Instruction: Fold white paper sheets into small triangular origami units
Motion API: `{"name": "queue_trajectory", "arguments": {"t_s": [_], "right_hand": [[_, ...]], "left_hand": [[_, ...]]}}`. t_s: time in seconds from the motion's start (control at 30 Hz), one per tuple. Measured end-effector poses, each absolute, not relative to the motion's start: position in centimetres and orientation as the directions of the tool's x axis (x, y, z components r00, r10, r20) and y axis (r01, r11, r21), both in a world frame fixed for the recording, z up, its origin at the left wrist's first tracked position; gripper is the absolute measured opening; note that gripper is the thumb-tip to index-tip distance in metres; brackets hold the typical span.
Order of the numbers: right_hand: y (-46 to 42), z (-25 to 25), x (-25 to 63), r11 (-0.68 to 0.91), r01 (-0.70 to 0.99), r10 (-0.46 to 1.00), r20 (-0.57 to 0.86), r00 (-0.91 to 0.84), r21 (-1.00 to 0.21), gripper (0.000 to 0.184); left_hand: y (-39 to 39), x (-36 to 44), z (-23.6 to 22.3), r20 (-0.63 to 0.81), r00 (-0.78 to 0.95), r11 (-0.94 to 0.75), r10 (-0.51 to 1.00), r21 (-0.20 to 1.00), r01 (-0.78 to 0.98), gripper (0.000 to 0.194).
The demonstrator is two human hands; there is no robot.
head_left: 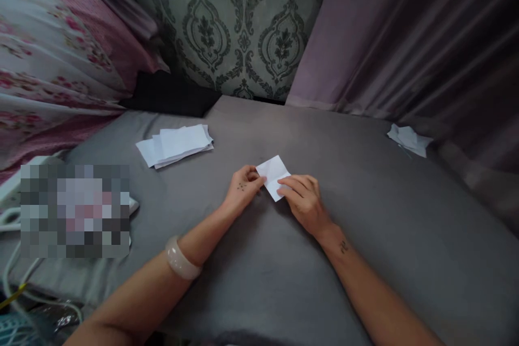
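Note:
Between my hands is a small white sheet of paper [275,168], turned like a diamond, with a crease across it. My left hand [244,186] pinches its left corner between thumb and fingers. On the right side, my right hand [304,197] is closed on the paper's edge, fingers lying over the top; its thumb is mostly hidden. Both hands are just over the grey sheet-covered surface [259,270]. Beyond my left hand lies a loose stack of white paper [182,143].
Crumpled or folded white papers [409,139] lie at the far right. A black item [172,94] rests by the patterned wall [243,27]. At left are a white power strip [28,175], cables and a blurred-out patch. Curtains [385,32] hang on both sides.

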State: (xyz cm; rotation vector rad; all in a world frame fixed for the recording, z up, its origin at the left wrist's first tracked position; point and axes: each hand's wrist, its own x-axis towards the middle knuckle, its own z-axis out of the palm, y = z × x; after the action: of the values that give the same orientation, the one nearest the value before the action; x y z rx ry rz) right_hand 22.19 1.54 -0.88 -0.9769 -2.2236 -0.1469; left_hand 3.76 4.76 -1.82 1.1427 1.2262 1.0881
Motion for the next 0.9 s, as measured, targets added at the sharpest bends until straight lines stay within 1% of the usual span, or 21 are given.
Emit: {"name": "queue_trajectory", "arguments": {"t_s": [0.1,0.17,0.23,0.3,0.37,0.43,0.47,0.5,0.53,0.57,0.63,0.77,0.9], "right_hand": [[2.0,-1.6,22.4,0.738,0.659,0.596,0.598,-0.535,-0.145,0.018],[2.1,-2.0,22.5,0.750,0.645,0.601,0.563,-0.568,-0.150,0.020],[2.1,-2.2,22.6,0.759,0.628,0.613,0.517,-0.598,-0.173,0.022],[2.1,-2.3,22.6,0.758,0.615,0.632,0.473,-0.613,-0.216,0.025],[1.9,-2.3,22.7,0.745,0.608,0.660,0.434,-0.613,-0.275,0.027],[1.8,-2.4,22.7,0.705,0.618,0.708,0.401,-0.582,-0.349,0.028],[1.8,-2.5,22.7,0.678,0.626,0.735,0.383,-0.559,-0.385,0.028],[1.8,-2.5,22.8,0.648,0.636,0.761,0.370,-0.532,-0.419,0.028],[1.8,-2.6,22.8,0.620,0.643,0.785,0.359,-0.505,-0.450,0.028],[1.8,-2.7,22.8,0.595,0.648,0.804,0.353,-0.479,-0.476,0.028],[1.9,-2.9,22.7,0.557,0.650,0.830,0.347,-0.436,-0.517,0.027],[2.0,-2.9,22.3,0.480,0.652,0.877,0.338,-0.342,-0.587,0.023],[2.1,-2.8,21.7,0.413,0.645,0.909,0.332,-0.252,-0.643,0.020]], "left_hand": [[4.9,3.4,-2.1,-0.025,-0.013,0.027,1.000,0.972,0.235,0.028],[4.7,3.2,-2.1,0.021,-0.023,-0.010,1.000,0.914,0.405,0.033],[4.3,3.1,-1.9,0.053,0.007,-0.048,0.999,0.833,0.551,0.039],[3.7,3.0,-1.4,0.118,0.058,-0.125,0.991,0.713,0.690,0.043],[3.1,3.0,-0.8,0.236,0.116,-0.229,0.965,0.539,0.811,0.044],[2.5,3.0,-0.3,0.338,0.216,-0.343,0.916,0.384,0.857,0.043],[2.2,3.0,-0.1,0.347,0.291,-0.408,0.892,0.338,0.848,0.039],[1.9,3.1,0.0,0.314,0.384,-0.478,0.868,0.323,0.817,0.033],[1.6,3.1,-0.1,0.268,0.451,-0.521,0.851,0.333,0.786,0.028],[1.4,3.2,-0.2,0.233,0.465,-0.520,0.854,0.350,0.779,0.025],[1.1,3.2,-0.7,0.197,0.436,-0.478,0.878,0.379,0.792,0.021],[1.1,3.2,-1.4,0.205,0.353,-0.408,0.913,0.447,0.796,0.018],[1.5,3.0,-1.4,0.168,0.292,-0.337,0.941,0.514,0.789,0.017]]}}
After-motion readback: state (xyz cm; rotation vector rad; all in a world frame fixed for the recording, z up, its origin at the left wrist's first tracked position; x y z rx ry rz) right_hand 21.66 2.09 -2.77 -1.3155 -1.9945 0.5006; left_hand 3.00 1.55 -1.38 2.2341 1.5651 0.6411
